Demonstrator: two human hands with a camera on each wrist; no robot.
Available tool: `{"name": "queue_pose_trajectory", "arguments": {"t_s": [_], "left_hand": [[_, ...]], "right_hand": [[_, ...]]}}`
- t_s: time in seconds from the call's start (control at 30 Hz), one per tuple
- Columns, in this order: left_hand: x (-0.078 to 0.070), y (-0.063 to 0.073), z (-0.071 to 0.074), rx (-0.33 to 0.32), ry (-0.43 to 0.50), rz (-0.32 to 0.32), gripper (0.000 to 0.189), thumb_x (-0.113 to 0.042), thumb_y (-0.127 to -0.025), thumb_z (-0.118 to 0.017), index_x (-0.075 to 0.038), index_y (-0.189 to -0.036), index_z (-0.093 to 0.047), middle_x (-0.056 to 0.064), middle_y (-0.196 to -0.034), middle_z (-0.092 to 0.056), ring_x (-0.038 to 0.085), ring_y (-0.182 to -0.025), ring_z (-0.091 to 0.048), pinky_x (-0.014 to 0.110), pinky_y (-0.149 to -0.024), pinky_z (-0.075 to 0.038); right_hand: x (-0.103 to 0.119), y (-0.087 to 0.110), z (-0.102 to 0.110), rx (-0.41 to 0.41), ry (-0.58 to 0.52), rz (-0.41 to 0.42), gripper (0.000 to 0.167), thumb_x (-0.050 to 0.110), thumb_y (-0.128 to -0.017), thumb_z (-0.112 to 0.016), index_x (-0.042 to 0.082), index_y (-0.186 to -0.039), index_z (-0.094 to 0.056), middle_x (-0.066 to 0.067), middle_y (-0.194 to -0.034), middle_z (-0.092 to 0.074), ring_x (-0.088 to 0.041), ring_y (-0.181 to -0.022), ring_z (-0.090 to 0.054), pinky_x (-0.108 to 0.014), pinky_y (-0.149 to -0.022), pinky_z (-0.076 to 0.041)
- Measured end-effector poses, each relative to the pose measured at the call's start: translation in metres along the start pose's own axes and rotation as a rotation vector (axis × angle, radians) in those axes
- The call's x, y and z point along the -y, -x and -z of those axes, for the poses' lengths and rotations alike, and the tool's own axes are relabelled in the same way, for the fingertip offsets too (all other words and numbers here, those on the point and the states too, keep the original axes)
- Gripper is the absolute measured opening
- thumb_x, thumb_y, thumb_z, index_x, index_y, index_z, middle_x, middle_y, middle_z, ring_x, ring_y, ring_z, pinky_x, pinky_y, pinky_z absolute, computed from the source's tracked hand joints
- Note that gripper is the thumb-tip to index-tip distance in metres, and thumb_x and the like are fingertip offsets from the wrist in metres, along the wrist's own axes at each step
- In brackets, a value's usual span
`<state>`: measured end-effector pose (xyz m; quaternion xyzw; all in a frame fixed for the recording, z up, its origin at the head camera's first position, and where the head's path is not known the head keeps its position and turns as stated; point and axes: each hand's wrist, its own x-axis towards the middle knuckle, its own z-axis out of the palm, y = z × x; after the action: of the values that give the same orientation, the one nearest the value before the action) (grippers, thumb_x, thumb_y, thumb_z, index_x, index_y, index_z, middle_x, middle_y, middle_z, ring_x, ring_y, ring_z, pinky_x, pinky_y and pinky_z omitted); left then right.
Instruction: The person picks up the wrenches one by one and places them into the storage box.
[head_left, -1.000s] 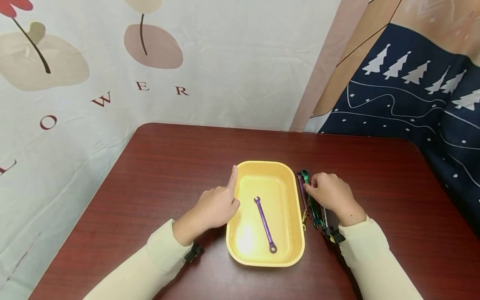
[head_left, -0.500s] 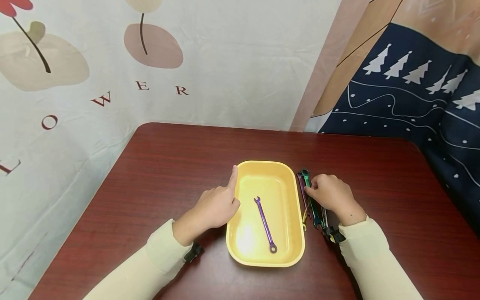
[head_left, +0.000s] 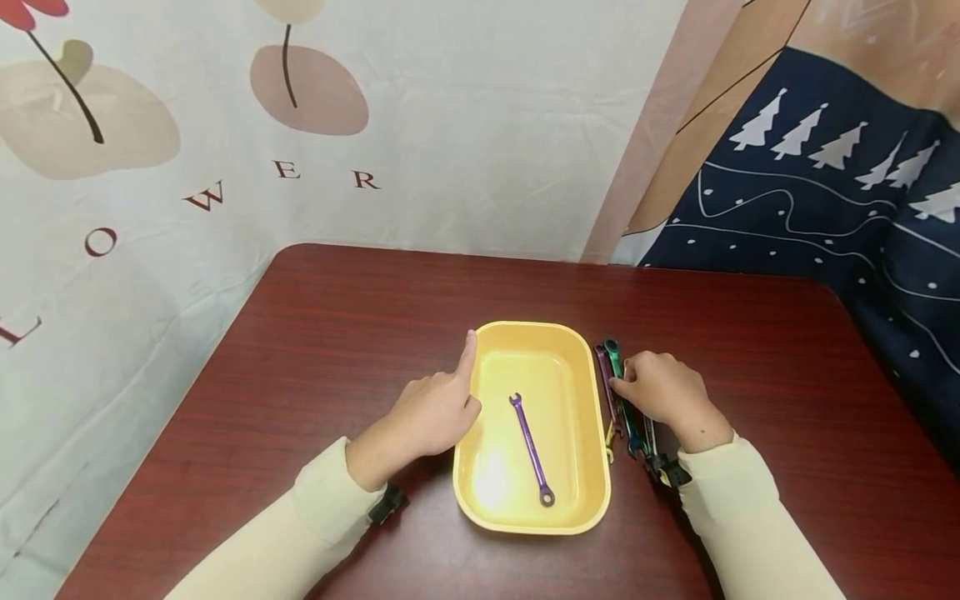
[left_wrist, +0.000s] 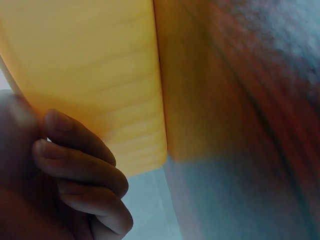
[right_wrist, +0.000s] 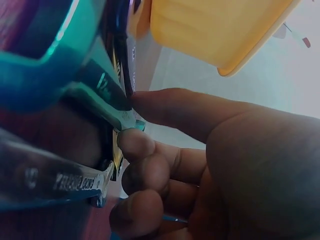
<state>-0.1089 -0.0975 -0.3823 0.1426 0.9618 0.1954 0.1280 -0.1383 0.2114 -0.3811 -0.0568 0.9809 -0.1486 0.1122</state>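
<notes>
A yellow tray (head_left: 566, 392) stands on the table with one purple wrench (head_left: 531, 446) lying in it. My left hand (head_left: 431, 417) grips its left rim, thumb over the edge, index finger stretched along it; in the left wrist view the other fingers curl by the outer wall. Right of the tray lies a row of wrenches. There my right hand (head_left: 663, 387) pinches a green wrench (head_left: 628, 421) between thumb and index finger, as the right wrist view shows closely. A second purple wrench (head_left: 605, 375) and a yellow wrench (head_left: 610, 446) lie between it and the tray.
A silver wrench (head_left: 649, 435) lies partly under my right hand, beside the black wrist strap (head_left: 667, 469). The dark red wooden table (head_left: 360, 333) ends at the back against a pale printed curtain (head_left: 480, 125). Dark blue cloth (head_left: 810, 200) hangs behind its right corner.
The right thumb and hand shift very slightly along the green wrench. The left hand, the tray and the purple wrench in it stay put.
</notes>
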Motion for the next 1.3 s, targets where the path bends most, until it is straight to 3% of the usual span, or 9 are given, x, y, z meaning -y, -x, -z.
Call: {"name": "queue_pose_trajectory", "arguments": {"t_s": [0.37, 1.3], "left_hand": [[-0.0001, -0.0008, -0.0009, -0.004, 0.000, -0.002, 0.088, -0.021, -0.097, -0.048, -0.013, -0.160, 0.012, -0.005, -0.050, -0.041, 0.011, -0.043, -0.031, 0.028, -0.043, -0.023], [-0.0003, -0.0019, -0.0011, -0.003, 0.004, -0.003, 0.088, -0.021, -0.097, -0.049, -0.013, -0.160, 0.012, -0.005, -0.050, -0.042, 0.011, -0.043, -0.032, 0.028, -0.043, -0.024]], "right_hand": [[-0.0007, 0.0012, 0.0000, 0.039, 0.018, -0.042, 0.044, 0.034, -0.094, -0.065, 0.015, -0.057, -0.054, 0.000, -0.055, -0.047, -0.017, -0.052, -0.049, -0.030, -0.047, -0.035], [-0.0013, 0.0006, -0.0033, 0.073, 0.023, -0.021, 0.046, 0.033, -0.095, -0.065, 0.016, -0.054, -0.051, 0.002, -0.051, -0.041, -0.015, -0.049, -0.045, -0.027, -0.045, -0.033]]}}
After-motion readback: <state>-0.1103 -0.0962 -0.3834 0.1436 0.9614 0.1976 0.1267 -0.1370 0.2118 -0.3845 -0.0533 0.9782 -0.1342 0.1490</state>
